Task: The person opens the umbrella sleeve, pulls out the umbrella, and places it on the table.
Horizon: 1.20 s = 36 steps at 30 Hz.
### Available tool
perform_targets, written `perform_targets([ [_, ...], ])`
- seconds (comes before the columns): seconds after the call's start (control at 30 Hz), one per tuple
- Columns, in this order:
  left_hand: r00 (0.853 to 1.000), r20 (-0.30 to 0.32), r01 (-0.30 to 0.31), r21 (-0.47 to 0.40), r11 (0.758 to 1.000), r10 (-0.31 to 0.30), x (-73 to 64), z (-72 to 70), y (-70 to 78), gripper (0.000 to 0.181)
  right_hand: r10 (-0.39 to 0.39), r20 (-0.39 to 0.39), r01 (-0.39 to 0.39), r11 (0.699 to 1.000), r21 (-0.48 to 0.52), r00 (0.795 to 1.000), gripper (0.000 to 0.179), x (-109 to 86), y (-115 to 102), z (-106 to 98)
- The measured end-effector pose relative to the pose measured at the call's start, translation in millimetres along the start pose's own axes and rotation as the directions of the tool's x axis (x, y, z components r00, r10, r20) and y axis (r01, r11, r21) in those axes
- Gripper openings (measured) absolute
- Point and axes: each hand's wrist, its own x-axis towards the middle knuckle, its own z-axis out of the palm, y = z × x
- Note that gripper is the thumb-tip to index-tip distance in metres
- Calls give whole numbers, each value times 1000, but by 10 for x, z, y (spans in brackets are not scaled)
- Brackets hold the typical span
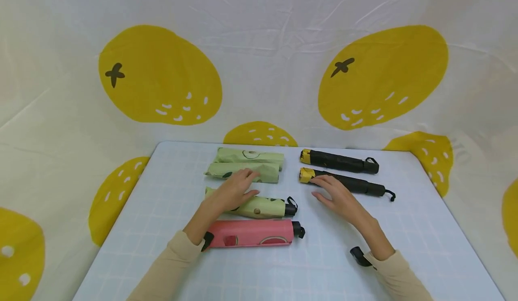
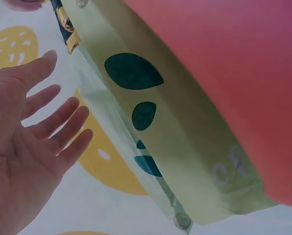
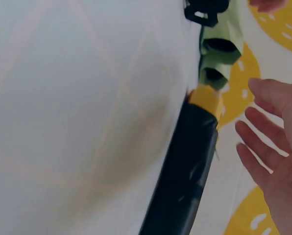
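My left hand (image 1: 235,190) is over the green avocado-print folding umbrella (image 1: 265,207), its fingers loosely spread and holding nothing. Just beyond its fingertips lie two green avocado-print rolls (image 1: 263,172), with no handles visible. Closest to me is a pink watermelon-print folding umbrella (image 1: 259,233), partly behind my left wrist. My right hand (image 1: 337,197) hovers by the yellow end of the nearer black folding umbrella (image 1: 360,185). In the right wrist view the fingers (image 3: 263,147) are extended and apart from the umbrella. A second black umbrella (image 1: 340,161) with a yellow end lies behind it.
All of these lie on a pale checked tabletop (image 1: 315,269), in a left group and a right group. A white cloth with yellow fruit print (image 1: 267,67) hangs behind the table and along its sides. Black straps circle both wrists.
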Motion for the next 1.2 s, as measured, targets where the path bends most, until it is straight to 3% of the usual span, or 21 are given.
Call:
perform_targets([
  [0.3, 1000, 31, 7, -40, 999, -6, -131, 61, 30, 50, -76, 14, 75, 996, 44, 997, 46, 30, -151, 186],
  [0.57, 984, 150, 101, -58, 993, -91, -220, 54, 81, 54, -117, 38, 113, 988, 101, 992, 43, 74, -273, 297],
  [0.9, 972, 207, 134, -97, 986, -112, -286, 58, 126, 52, -59, 153, 27, 979, 202, 986, 36, 94, -424, 398],
  [1.2, 953, 274, 161, -103, 982, -128, -298, 106, 125, 44, 20, 300, -96, 965, 243, 954, 35, 90, -505, 467],
])
